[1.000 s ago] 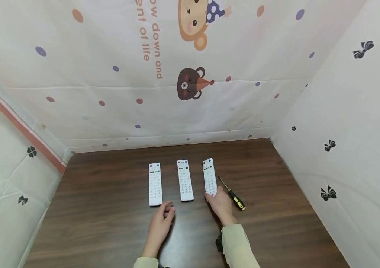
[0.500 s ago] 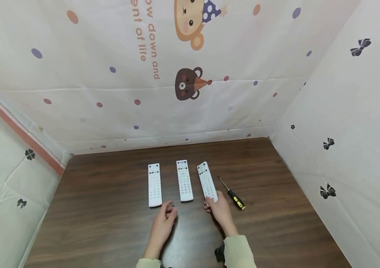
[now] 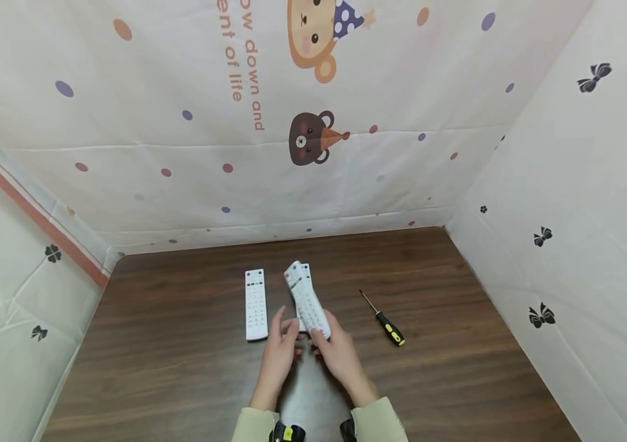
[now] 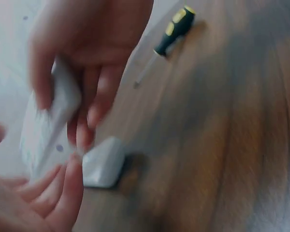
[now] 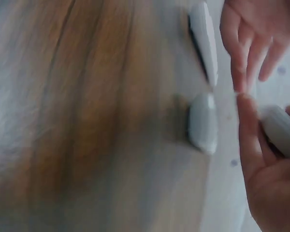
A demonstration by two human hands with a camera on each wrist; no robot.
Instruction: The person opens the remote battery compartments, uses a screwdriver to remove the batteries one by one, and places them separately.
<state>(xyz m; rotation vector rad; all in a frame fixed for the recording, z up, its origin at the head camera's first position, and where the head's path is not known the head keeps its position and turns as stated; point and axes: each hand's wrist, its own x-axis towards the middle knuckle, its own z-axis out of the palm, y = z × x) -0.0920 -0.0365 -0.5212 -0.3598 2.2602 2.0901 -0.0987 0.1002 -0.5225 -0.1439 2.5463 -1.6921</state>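
Note:
In the head view my right hand grips the near end of a white remote control, thumb on top. That remote is raised off the table and tilted to the left, hiding much of the middle remote control lying behind it. My left hand is just left of the held remote, its fingers loosely bent and holding nothing. The left wrist view has the left fingertips close to the right hand's fingers; contact cannot be told. Another white remote control lies flat, beyond and left of my left hand.
A screwdriver with a black and yellow handle lies on the dark wooden table, right of my right hand. Patterned cloth walls rise at the table's back, left and right edges.
My right hand has lifted the rightmost remote and carried it left, over the middle one. My left hand has shifted slightly right and forward towards it. The screwdriver stays put.

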